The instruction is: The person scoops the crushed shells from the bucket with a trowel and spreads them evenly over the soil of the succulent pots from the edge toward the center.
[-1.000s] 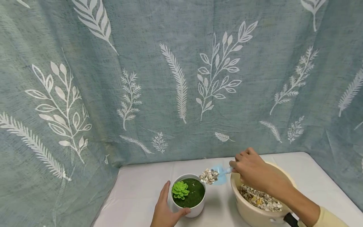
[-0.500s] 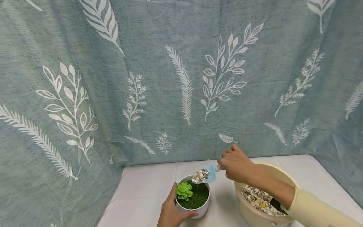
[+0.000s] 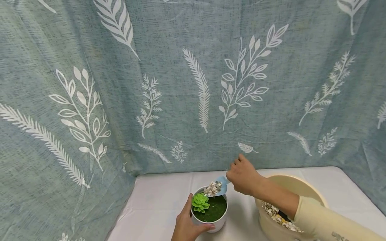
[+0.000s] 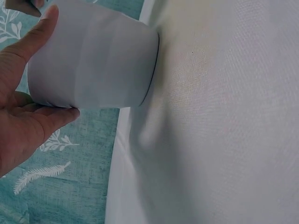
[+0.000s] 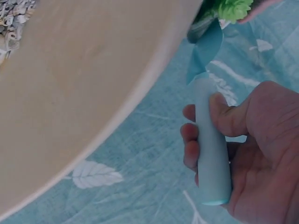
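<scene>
A white plant pot (image 3: 219, 223) stands on the table, filled with green moss (image 3: 216, 210) and a bright green succulent (image 3: 200, 203) at its left. My left hand (image 3: 187, 223) grips the pot, thumb and fingers on opposite sides of its wall (image 4: 103, 56). My right hand (image 3: 243, 176) holds a small light-blue trowel (image 3: 223, 187), its fingers wrapped round the pale handle (image 5: 212, 140). A heap of small shells or stones (image 3: 212, 189) lies on the blade, which is over the far rim of the pot, beside the succulent.
A large cream tub (image 3: 317, 193) stands at the right, under my right forearm, with more shells or stones (image 3: 275, 214) inside. A dark object in it is mostly hidden. A blue-green leaf-print curtain (image 3: 169, 110) hangs behind the white-covered table (image 3: 159, 201).
My right hand has moved left from above the tub, bringing the loaded trowel from the pot's right side to over the pot. The left hand keeps its grip on the pot.
</scene>
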A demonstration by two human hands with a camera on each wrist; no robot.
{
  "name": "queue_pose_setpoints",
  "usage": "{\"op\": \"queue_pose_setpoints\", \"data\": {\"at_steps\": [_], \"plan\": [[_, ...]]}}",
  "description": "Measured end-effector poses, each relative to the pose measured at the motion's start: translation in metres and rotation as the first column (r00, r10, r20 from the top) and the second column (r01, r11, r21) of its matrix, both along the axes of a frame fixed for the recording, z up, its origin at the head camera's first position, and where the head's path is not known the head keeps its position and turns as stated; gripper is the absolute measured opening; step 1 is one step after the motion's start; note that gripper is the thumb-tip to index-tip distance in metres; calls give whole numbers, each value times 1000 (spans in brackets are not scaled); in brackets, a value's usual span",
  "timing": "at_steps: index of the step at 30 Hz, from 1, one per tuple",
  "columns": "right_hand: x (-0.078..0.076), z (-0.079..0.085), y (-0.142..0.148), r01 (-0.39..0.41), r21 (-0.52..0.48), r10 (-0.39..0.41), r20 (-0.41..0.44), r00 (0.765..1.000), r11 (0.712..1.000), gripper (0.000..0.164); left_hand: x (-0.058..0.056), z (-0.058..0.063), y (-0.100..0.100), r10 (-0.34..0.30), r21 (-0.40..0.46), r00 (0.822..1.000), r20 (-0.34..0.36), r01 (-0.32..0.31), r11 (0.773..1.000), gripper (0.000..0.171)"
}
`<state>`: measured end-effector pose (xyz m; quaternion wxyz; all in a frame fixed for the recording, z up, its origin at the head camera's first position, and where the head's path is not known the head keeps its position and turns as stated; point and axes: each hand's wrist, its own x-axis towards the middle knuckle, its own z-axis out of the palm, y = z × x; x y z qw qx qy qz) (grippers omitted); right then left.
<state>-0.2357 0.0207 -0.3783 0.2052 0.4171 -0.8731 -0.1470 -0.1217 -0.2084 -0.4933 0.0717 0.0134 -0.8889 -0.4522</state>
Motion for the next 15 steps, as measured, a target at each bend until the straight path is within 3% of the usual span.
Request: {"op": "queue_pose_setpoints", "data": {"at_steps": [7, 15], "plan": [[10, 5, -3, -18, 52, 24, -128, 992, 998, 48, 0, -2, 0, 17, -30, 1000, -11, -17, 999, 130], [17, 4, -2, -3, 56, 10, -130, 992, 998, 43, 0, -2, -1, 2, -13, 1000, 5, -2, 1000, 130]]}}
